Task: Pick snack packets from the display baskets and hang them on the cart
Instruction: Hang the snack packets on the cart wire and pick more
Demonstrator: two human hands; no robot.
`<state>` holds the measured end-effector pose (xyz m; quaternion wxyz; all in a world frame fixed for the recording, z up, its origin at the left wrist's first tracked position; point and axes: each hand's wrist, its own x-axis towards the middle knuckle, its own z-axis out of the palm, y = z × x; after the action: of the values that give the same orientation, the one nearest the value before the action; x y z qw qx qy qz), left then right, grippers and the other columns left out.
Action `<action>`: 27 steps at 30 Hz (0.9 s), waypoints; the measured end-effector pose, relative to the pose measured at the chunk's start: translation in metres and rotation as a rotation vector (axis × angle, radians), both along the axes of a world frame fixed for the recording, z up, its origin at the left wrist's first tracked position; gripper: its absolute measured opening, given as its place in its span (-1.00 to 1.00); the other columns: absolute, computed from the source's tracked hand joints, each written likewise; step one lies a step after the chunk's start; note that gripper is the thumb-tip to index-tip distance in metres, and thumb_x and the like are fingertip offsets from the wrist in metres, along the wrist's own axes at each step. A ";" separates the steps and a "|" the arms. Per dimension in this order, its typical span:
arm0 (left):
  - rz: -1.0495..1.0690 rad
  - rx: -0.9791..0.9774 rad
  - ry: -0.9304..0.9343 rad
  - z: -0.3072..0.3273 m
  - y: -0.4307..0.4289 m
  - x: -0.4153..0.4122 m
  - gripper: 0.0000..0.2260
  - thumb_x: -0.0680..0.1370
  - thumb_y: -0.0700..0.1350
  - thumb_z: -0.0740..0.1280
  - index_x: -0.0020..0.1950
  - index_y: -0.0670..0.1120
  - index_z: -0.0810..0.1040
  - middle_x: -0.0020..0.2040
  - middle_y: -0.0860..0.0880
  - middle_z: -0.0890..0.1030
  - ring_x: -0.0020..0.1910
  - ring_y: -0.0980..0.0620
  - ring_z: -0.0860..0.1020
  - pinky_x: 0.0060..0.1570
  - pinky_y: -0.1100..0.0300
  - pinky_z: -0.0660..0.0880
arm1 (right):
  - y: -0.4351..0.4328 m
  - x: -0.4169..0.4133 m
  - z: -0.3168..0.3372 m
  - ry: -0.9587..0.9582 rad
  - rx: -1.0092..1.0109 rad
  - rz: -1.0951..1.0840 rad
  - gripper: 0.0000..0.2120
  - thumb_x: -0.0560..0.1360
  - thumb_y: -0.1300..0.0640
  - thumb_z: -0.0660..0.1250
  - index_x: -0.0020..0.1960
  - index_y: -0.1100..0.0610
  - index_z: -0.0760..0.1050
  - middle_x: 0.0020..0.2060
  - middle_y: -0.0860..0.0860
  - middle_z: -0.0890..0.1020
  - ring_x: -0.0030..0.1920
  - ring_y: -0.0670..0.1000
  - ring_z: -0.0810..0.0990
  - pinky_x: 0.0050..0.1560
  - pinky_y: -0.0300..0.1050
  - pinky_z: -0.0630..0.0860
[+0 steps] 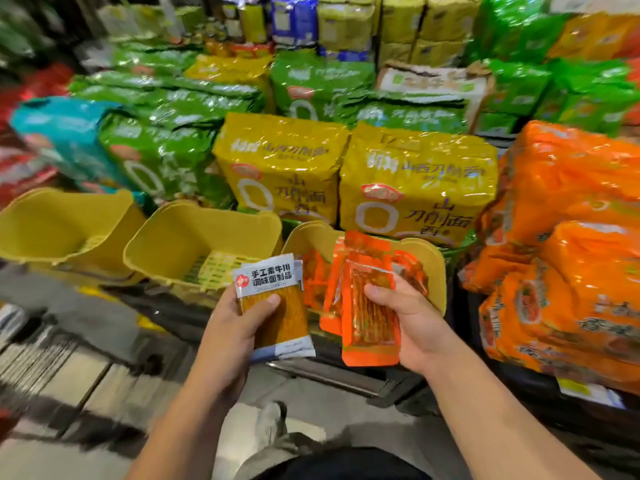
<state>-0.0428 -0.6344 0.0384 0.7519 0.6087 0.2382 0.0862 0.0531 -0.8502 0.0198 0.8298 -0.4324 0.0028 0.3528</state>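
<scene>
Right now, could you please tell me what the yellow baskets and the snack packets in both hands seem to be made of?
Yellow slotted baskets: probably moulded plastic, matte, grid-floored.
White-topped amber packet in the left hand: thin plastic film, seemingly clear over the contents.
Orange packets in the right hand: glossy film, likely plastic, with glints and crinkles.

You face yellow noodle bags (pixel 280 168); green bags (pixel 322 84) stacked behind them, orange bags (pixel 568 209) right of them, pale floor (pixel 86 386) below.

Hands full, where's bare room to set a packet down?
Inside the left basket and the middle basket, both bare-bottomed, beside each other. The right basket is crowded with orange packets; noodle bags pack the display behind.
</scene>
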 end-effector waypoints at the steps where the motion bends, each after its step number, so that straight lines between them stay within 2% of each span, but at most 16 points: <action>1: 0.030 -0.002 0.008 -0.002 0.001 -0.009 -0.71 0.56 -0.26 0.37 0.26 -0.07 0.58 0.12 -0.08 0.72 0.10 -0.11 0.67 0.10 -0.06 0.59 | 0.004 -0.003 0.002 -0.006 -0.028 0.041 -0.46 0.41 0.23 0.45 0.38 0.14 0.49 0.16 0.27 0.65 0.06 0.25 0.69 -0.05 0.17 0.65; 4: 0.158 0.002 0.043 -0.007 0.010 -0.036 -0.67 0.48 -0.21 0.47 0.23 -0.03 0.60 0.11 -0.09 0.72 0.12 -0.16 0.67 0.16 -0.17 0.58 | 0.021 -0.011 0.001 -0.089 -0.135 0.177 -0.48 0.42 0.25 0.49 0.36 0.14 0.49 0.14 0.27 0.67 0.04 0.23 0.70 -0.05 0.13 0.66; 5: 0.195 -0.007 0.053 -0.009 0.013 -0.044 -0.67 0.48 -0.19 0.48 0.23 -0.02 0.60 0.12 -0.10 0.72 0.14 -0.18 0.66 0.19 -0.21 0.56 | 0.027 -0.014 0.001 -0.124 -0.159 0.208 -0.43 0.39 0.24 0.51 0.38 0.12 0.46 0.14 0.25 0.67 0.05 0.23 0.70 -0.05 0.12 0.66; 9: 0.316 -0.026 0.103 -0.015 0.029 -0.076 -0.69 0.55 -0.23 0.43 0.28 -0.06 0.57 0.15 -0.13 0.70 0.16 -0.22 0.65 0.21 -0.22 0.56 | 0.063 -0.023 -0.005 -0.166 -0.164 0.287 -0.09 0.27 0.31 0.51 0.48 -0.20 0.24 0.17 0.09 0.68 0.17 0.21 0.67 0.04 0.22 0.63; 11: 0.382 -0.028 0.126 -0.018 0.038 -0.092 -0.72 0.58 -0.27 0.37 0.27 -0.08 0.57 0.14 -0.15 0.71 0.13 -0.19 0.66 0.18 -0.16 0.58 | 0.084 -0.029 -0.007 -0.195 -0.146 0.355 -0.10 0.27 0.34 0.49 0.45 -0.26 0.29 0.18 0.08 0.68 0.17 0.19 0.66 0.03 0.22 0.63; 15: 0.565 -0.051 0.166 -0.021 0.066 -0.136 -0.73 0.57 -0.26 0.39 0.25 -0.06 0.57 0.11 -0.11 0.72 0.12 -0.16 0.66 0.15 -0.12 0.58 | 0.139 -0.047 -0.011 -0.212 -0.168 0.495 -0.24 0.25 0.30 0.51 0.35 -0.18 0.43 0.15 0.14 0.65 0.04 0.20 0.66 -0.05 0.17 0.63; 18: 0.668 -0.070 0.185 -0.022 0.092 -0.165 -0.71 0.56 -0.24 0.40 0.27 -0.05 0.57 0.11 -0.09 0.72 0.11 -0.13 0.67 0.14 -0.10 0.59 | 0.180 -0.062 -0.012 -0.219 -0.178 0.591 -0.29 0.22 0.24 0.57 0.30 -0.11 0.45 0.10 0.15 0.65 -0.01 0.17 0.66 -0.10 0.11 0.63; 20: 0.706 -0.073 0.193 -0.023 0.116 -0.182 -0.69 0.57 -0.22 0.40 0.31 -0.07 0.56 0.14 -0.10 0.71 0.11 -0.13 0.67 0.15 -0.12 0.59 | 0.212 -0.074 -0.014 -0.212 -0.196 0.625 -0.34 0.25 0.26 0.55 0.28 -0.07 0.45 0.05 0.13 0.66 -0.05 0.15 0.68 -0.14 0.08 0.63; 24: 0.766 -0.071 0.195 -0.023 0.169 -0.218 -0.68 0.57 -0.21 0.41 0.33 -0.09 0.56 0.12 -0.08 0.71 0.13 -0.14 0.67 0.19 -0.14 0.58 | 0.283 -0.103 -0.014 -0.228 -0.243 0.698 -0.36 0.23 0.24 0.57 0.25 -0.01 0.44 0.02 0.16 0.66 -0.07 0.16 0.69 -0.13 0.11 0.64; 27: 0.809 -0.061 0.199 -0.021 0.217 -0.249 -0.69 0.57 -0.19 0.41 0.31 -0.03 0.57 0.12 -0.03 0.71 0.13 -0.11 0.66 0.23 -0.17 0.56 | 0.343 -0.126 -0.010 -0.249 -0.255 0.742 -0.31 0.22 0.22 0.58 0.29 -0.01 0.42 0.06 0.17 0.64 -0.08 0.14 0.70 -0.16 0.08 0.64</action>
<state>-0.2914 -0.4177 0.0179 0.6484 0.4486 0.5321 0.3084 -0.0733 -0.5076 0.0102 0.5799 -0.5430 -0.2102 0.5698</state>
